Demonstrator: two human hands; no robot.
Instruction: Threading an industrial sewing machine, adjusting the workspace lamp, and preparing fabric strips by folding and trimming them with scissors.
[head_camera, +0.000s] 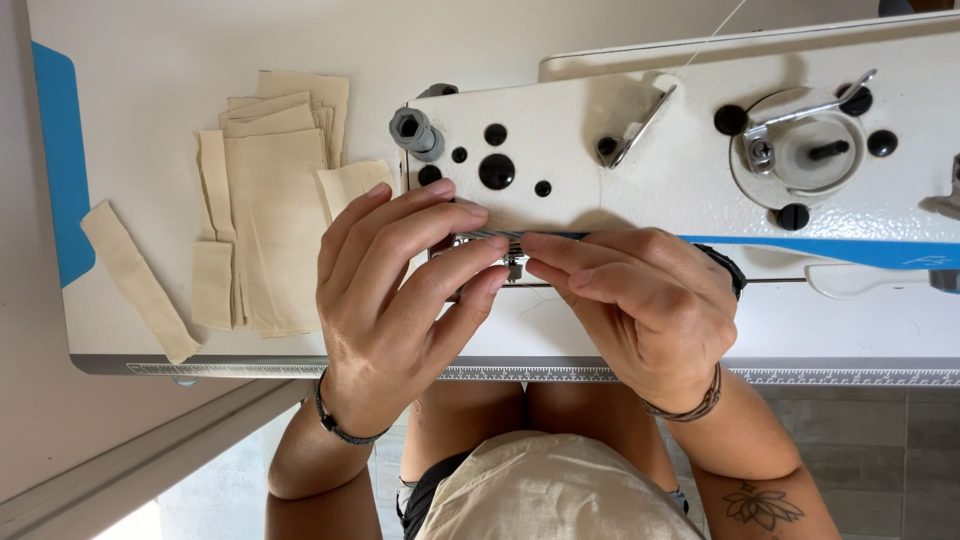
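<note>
Both my hands meet under the head of a white industrial sewing machine (680, 150), right at its needle and presser foot (514, 262). My left hand (395, 300) has its fingers stretched toward the needle, fingertips touching those of my right hand (640, 305). The fingertips pinch together at the needle; what they hold, if anything, is too small to tell. A thin thread or wire runs off to the right of the needle area. Each wrist wears a dark bracelet.
A stack of beige fabric pieces (270, 210) lies on the white table (150, 60) left of the machine, with one loose strip (135, 280) further left. The table's front edge carries a ruler strip (800, 376). Beige cloth (550, 490) rests on my lap below.
</note>
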